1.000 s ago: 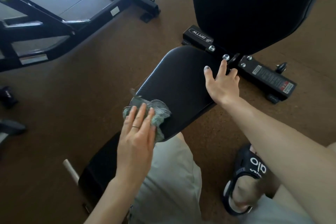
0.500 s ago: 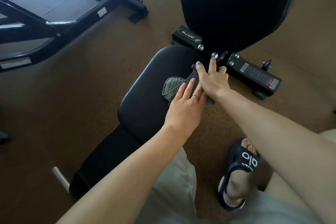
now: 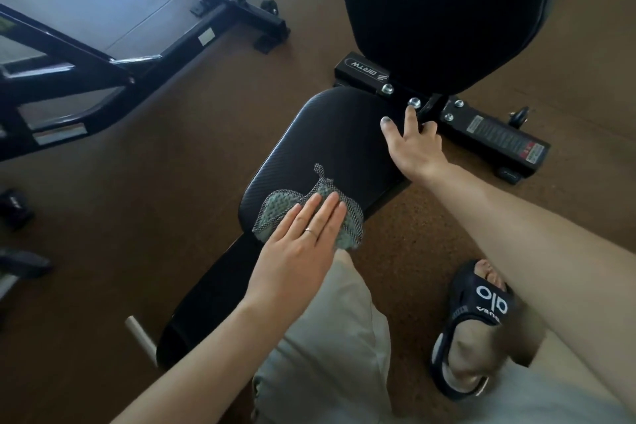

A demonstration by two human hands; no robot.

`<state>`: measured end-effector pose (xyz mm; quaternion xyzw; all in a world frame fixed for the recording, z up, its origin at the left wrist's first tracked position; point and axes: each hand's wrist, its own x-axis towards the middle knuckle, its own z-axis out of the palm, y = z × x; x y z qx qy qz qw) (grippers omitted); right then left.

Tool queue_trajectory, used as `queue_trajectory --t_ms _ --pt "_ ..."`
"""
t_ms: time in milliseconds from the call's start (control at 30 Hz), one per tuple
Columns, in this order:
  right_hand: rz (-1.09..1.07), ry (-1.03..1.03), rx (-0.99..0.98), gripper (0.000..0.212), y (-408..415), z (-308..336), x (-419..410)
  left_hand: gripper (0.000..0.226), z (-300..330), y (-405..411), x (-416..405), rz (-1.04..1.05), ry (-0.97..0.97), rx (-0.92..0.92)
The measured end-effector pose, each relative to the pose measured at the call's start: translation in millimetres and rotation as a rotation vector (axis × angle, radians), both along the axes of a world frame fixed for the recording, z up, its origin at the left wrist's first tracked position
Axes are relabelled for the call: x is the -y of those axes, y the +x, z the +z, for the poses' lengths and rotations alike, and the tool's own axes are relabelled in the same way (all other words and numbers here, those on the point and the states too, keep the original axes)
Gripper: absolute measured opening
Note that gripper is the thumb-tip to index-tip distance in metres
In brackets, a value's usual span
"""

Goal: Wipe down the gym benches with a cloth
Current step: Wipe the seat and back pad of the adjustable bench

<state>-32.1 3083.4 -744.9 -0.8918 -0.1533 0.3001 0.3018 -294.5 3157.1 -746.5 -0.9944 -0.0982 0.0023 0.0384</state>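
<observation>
Bench seat pad (image 3: 330,148), one: black, rounded-rectangular, with a fine woven-look grain on its upper face. Taken as the landmark for all that follows.

Backrest pad (image 3: 447,3), one: black, smooth, broad and round-cornered, rising tilted from the far end of the seat pad.

Cloth (image 3: 275,213), one: pale green, knobbly knit under a dark mesh netting, with a twisted tail pointing up the pad. It lies on the near end of the seat pad, by its near right edge.

Left hand (image 3: 296,262), one: flat, fingers straight and together, pressing on the cloth; nothing is gripped. A thin ring (image 3: 311,232) sits on one finger.

Right hand (image 3: 418,144), one: fingers spread and extended, palm resting on the far right corner of the seat pad, fingertips reaching the hinge bracket; it holds nothing.

Bolt heads (image 3: 387,88), four counted: silver, domed, on the black metal bracket just beyond the far end of the seat pad.

Base bar (image 3: 495,141), one: black box-section steel with a printed label, on the floor to the far right of the seat pad.

Second frame (image 3: 144,62), one: black square tubing, well to the left of the seat pad.

Sandal (image 3: 481,306), one: dark, white lettering on the strap, on the floor to the near right of the seat pad.

Floor (image 3: 137,217): brown, speckled, cork-like.
</observation>
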Motion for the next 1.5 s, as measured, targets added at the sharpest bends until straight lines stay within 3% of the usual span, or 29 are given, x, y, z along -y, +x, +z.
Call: queue_trajectory --t_ms 200,333,533,700,833,967,1133,1267,1367,1433,1500 --pt "0.001 -0.047 0.094 0.079 -4.7 0.7 -4.1 0.061 -5.5 52.0 13.5 0.098 -0.027 0.067" --pt "-0.028 -0.035 0.102 0.077 -6.8 0.2 -3.7 0.060 1.4 0.5 7.1 0.050 -0.029 0.056" --pt "0.002 -0.030 0.074 0.077 -7.0 -1.0 2.6 0.056 -3.4 -56.4 -5.3 0.158 -0.069 0.089" --pt "-0.067 0.043 -0.063 0.070 1.1 5.5 -0.4 0.051 -3.5 -2.7 4.3 0.114 -0.036 0.084" --pt "-0.198 0.197 -0.184 0.068 3.8 7.5 0.7 0.062 -3.6 57.1 12.4 0.063 -0.097 -0.006" --pt "-0.242 0.206 -0.200 0.072 7.4 4.9 -2.1 0.069 -2.3 113.3 21.2 0.022 -0.123 -0.034" --pt "-0.231 0.351 -0.345 0.078 15.4 5.0 12.9 0.063 -2.0 160.0 26.6 0.026 -0.177 -0.084" --pt "-0.128 0.419 -0.441 0.058 28.5 10.8 31.4 0.062 -6.3 183.1 29.4 0.061 -0.211 -0.091" --pt "-0.106 0.332 -0.250 0.045 51.9 17.7 46.4 0.060 -4.4 197.5 34.1 0.103 -0.220 -0.072" --pt "-0.243 0.333 -0.123 0.055 75.9 30.4 58.6 0.058 -4.7 207.8 37.3 0.138 -0.229 -0.044" --pt "-0.353 0.378 -0.065 0.080 98.6 47.4 68.2 0.057 -7.2 216.8 39.9 0.166 -0.225 -0.033"
